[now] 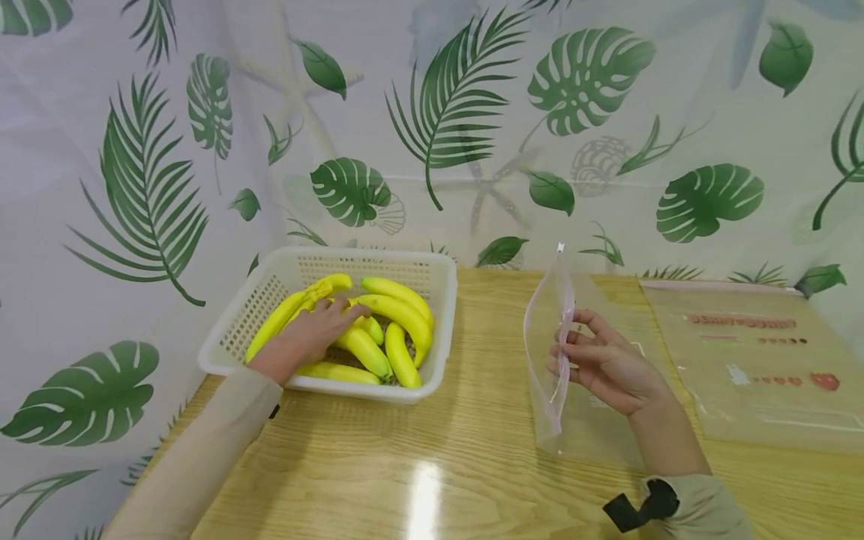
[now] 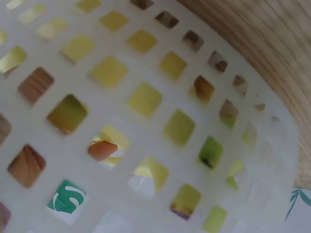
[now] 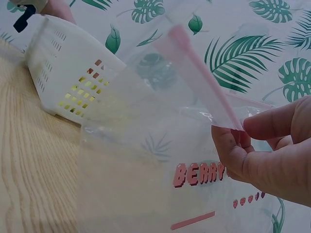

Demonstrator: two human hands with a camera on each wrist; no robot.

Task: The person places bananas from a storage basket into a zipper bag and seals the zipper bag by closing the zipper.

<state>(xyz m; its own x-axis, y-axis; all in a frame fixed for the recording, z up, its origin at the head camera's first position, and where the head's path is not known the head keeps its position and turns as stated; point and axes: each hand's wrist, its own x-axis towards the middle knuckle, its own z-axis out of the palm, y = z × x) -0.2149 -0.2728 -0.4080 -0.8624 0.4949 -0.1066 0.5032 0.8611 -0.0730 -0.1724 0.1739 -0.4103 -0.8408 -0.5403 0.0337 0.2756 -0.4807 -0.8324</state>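
My left hand [image 1: 313, 330] reaches into a white plastic basket [image 1: 442, 322] and rests on the yellow bananas [image 1: 398, 307]. Its fingers lie among the fruit, and whether they grip a banana I cannot tell. The left wrist view mostly shows the basket wall [image 2: 146, 126], with bits of banana and hand through its holes. On the right, my right hand [image 1: 610, 364] pinches the pink slider-zip edge of a clear zip bag [image 1: 587, 420]. The bag's mouth gapes toward the basket. In the right wrist view, thumb and fingers hold the pink strip [image 3: 209, 77], with red lettering below.
A second clear zip bag [image 1: 756, 405] with red print lies flat at the right of the wooden table [image 1: 432, 442]. Behind the table hangs a leaf-patterned cloth [image 1: 445, 210]. A black strap [image 1: 641, 506] is at my right sleeve.
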